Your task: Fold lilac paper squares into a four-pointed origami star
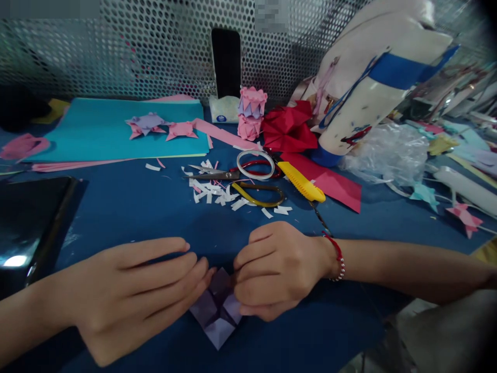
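Observation:
A folded purple origami paper (219, 325), diamond-shaped with small flaps turned toward its middle, lies on the blue table in front of me. My left hand (143, 292) reaches in from the left with its fingers stretched out, and the fingertips rest at the paper's left edge; its thumb is hidden. On the right side, my right hand (274, 269) has its fingers curled and closed on the paper's edge, though the fingertips are partly covered. A red and beaded bracelet (338, 259) circles the right wrist.
Beyond my hands lie scissors (217, 175), white paper scraps (212, 192), a yellow cutter (302, 181) and red paper (337, 184). Blue sheets (93, 129) carry folded paper shapes. A phone (227, 62) leans upright; a bottle (373, 98) stands right; a dark tablet (31, 217) lies left.

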{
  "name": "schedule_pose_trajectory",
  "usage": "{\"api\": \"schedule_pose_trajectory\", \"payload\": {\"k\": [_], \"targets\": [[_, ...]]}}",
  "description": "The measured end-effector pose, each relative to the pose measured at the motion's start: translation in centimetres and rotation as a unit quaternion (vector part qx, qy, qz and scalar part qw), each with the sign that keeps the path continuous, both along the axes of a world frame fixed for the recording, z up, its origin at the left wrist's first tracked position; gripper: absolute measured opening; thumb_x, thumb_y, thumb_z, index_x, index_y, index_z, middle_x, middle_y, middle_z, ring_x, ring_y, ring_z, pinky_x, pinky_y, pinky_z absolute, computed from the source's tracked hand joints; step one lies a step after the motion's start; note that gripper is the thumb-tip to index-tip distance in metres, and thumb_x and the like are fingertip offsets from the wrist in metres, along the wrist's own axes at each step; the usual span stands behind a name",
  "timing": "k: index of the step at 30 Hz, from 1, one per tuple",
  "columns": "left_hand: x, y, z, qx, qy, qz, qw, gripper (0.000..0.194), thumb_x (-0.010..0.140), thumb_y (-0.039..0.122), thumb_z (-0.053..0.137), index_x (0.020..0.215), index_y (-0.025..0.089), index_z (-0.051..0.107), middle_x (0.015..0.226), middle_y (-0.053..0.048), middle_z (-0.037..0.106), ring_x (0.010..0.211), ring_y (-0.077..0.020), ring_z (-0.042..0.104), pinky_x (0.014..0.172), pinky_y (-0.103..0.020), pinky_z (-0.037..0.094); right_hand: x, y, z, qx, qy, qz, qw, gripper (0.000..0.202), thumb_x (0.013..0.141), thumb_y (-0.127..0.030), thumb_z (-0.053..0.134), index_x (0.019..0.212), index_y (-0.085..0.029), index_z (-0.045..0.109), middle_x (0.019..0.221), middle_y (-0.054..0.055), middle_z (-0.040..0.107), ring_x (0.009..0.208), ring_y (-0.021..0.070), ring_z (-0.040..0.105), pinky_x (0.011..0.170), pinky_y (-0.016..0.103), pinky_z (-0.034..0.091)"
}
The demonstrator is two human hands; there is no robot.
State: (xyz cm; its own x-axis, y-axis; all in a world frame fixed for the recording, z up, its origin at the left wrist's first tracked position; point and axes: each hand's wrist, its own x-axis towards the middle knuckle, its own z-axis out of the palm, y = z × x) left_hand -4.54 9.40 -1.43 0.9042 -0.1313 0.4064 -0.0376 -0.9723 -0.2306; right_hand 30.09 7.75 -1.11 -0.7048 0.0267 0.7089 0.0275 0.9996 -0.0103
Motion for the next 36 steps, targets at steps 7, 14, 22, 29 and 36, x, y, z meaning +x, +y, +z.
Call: {"api": "schedule_pose_trajectory", "payload": {"k": [7,14,22,29,36], "targets": [[2.9,1.0,2.3,-0.096,-0.011,-0.001,0.995,0.042,0.122,0.005,0.051,0.124,0.025,0.088,0.133,0.000,0.096,0.123,-0.0184,0.085,0.159,-0.038,0.036,-0.2,0.0,0.4,0.006,0.006,0.001,1.000,0.048,0.135,-0.026,0.067,0.091,-0.023,0.086,0.083,-0.005,0.082,0.083,0.0098,0.081,0.071,0.034,0.048],[5.1,1.7,2.5,-0.279,-0.022,0.038,0.959,0.037,0.141,0.029,0.052,0.116,0.033,0.079,0.112,0.005,0.088,0.108,-0.0160,0.078,0.109,-0.031,0.055,-0.3,0.2,0.2,0.008,0.008,0.021,1.000,0.032,0.130,-0.032,0.079,0.107,-0.019,0.096,0.086,-0.005,0.083,0.085,0.0103,0.080,0.072,0.034,0.051],[5.1,1.1,2.9,-0.374,-0.009,0.073,0.924,0.027,0.136,0.032,0.066,0.115,0.036,0.081,0.112,0.009,0.081,0.105,-0.0126,0.074,0.107,-0.026,0.050,-0.4,-0.1,0.7,0.014,-0.017,0.023,1.000,0.029,0.126,-0.037,0.087,0.110,-0.015,0.097,0.085,-0.005,0.075,0.080,0.0127,0.069,0.073,0.035,0.049],[5.5,0.1,3.0,-0.410,-0.024,0.118,0.904,0.025,0.126,0.018,0.071,0.107,0.033,0.076,0.111,0.009,0.078,0.102,-0.0124,0.072,0.097,-0.025,0.052,-0.2,-0.5,1.2,0.026,-0.034,0.010,0.999,0.033,0.130,-0.037,0.082,0.111,-0.015,0.099,0.082,-0.005,0.071,0.079,0.0123,0.068,0.070,0.033,0.047],[5.9,-0.7,2.9,-0.454,-0.037,0.150,0.878,0.023,0.111,0.012,0.075,0.104,0.034,0.076,0.107,0.012,0.078,0.097,-0.0112,0.074,0.092,-0.027,0.052,-0.3,-0.9,1.3,0.009,-0.053,0.001,0.999,0.040,0.133,-0.033,0.074,0.107,-0.015,0.099,0.085,-0.004,0.073,0.079,0.0125,0.068,0.069,0.035,0.047]]}}
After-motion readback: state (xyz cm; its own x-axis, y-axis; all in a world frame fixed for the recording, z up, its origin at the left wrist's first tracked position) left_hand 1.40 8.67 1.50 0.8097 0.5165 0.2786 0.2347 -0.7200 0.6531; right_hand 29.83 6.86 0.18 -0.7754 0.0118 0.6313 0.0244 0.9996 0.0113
